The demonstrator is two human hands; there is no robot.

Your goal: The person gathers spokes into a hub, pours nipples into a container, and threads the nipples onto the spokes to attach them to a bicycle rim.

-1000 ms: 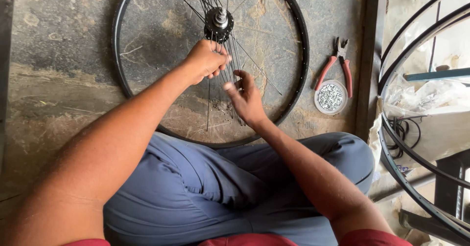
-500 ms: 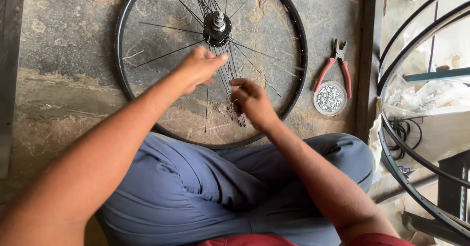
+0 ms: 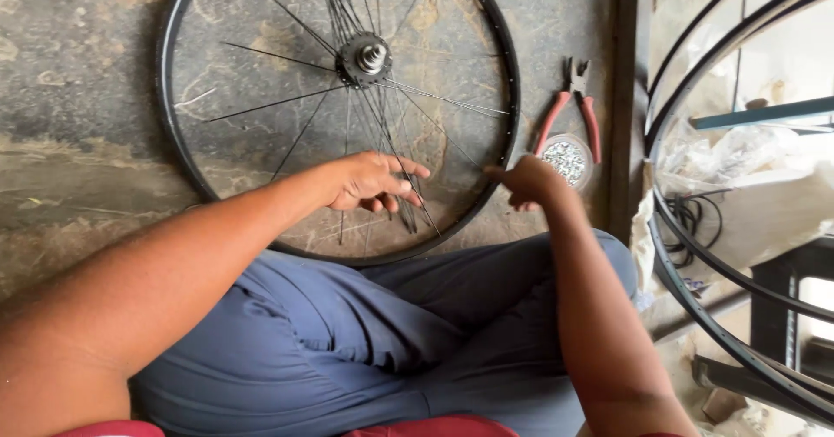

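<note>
While the bicycle wheel (image 3: 339,107) lies flat on the concrete floor (image 3: 78,168) just in front of the crossed legs, only part of its lacing appears to be done: a few spokes (image 3: 269,105) are seen running from the hub (image 3: 369,56) out to the rim (image 3: 506,72), and a loose bunch of spokes (image 3: 395,155) is fanned from the hub toward the near side, not yet seated as far as can be judged. The left hand (image 3: 369,181) is held half curled over that bunch, fingers resting among the spokes; whether one is pinched cannot be told. The right hand (image 3: 526,181) is closed loosely at the rim's near right edge, with one finger pointed toward it. Red-handled pliers (image 3: 569,107) and a small round container of tiny metal parts (image 3: 566,157) are set beside the rim, untouched. Most of the wheel is judged still to be filled and tightened.
</note>
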